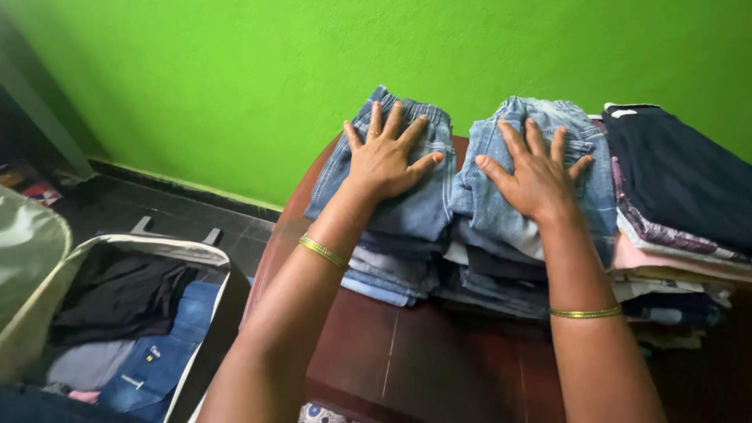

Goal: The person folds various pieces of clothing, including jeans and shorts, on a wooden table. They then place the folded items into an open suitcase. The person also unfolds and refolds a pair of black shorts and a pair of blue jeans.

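Both hands, left (pixel 384 160) and right (pixel 539 180), press flat on folded jeans (pixel 423 211).

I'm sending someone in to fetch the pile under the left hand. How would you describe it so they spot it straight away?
Against the green wall stands a dark red-brown table with three piles of folded clothes. Take the leftmost pile, the stack of folded jeans under the left hand. It is nearly all blue denim, unlike the mixed pile with a dark garment on top at the far right.
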